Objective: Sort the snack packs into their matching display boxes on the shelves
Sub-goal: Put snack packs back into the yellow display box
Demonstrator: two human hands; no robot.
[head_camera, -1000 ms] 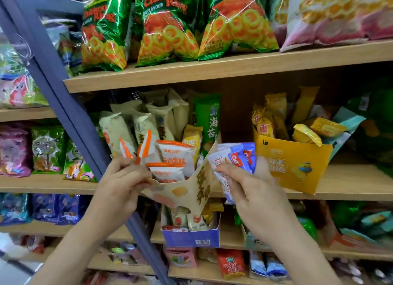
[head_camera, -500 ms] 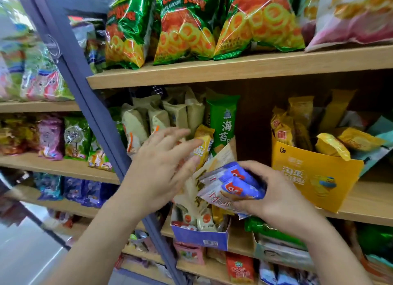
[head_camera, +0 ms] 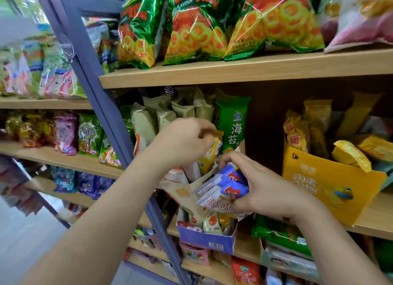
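Your left hand (head_camera: 182,144) pinches a yellow pack (head_camera: 212,152) in the beige box (head_camera: 185,194), your right hand (head_camera: 265,189) grips blue-and-white packs (head_camera: 223,191) against its front; a hard tug may topple the box.

Ring-snack bags (head_camera: 197,27) stand along the top shelf (head_camera: 244,69). At the middle shelf's (head_camera: 372,218) left end sits an open display box (head_camera: 185,193), with a seaweed pack (head_camera: 232,125) behind it and a second display box (head_camera: 319,184) well to the right. The left hand (head_camera: 182,144) pinches a pack (head_camera: 212,151) inside the first box. The right hand (head_camera: 265,186) holds stacked packs (head_camera: 221,191) before it. A third box (head_camera: 206,240) sits on the shelf below (head_camera: 244,247).
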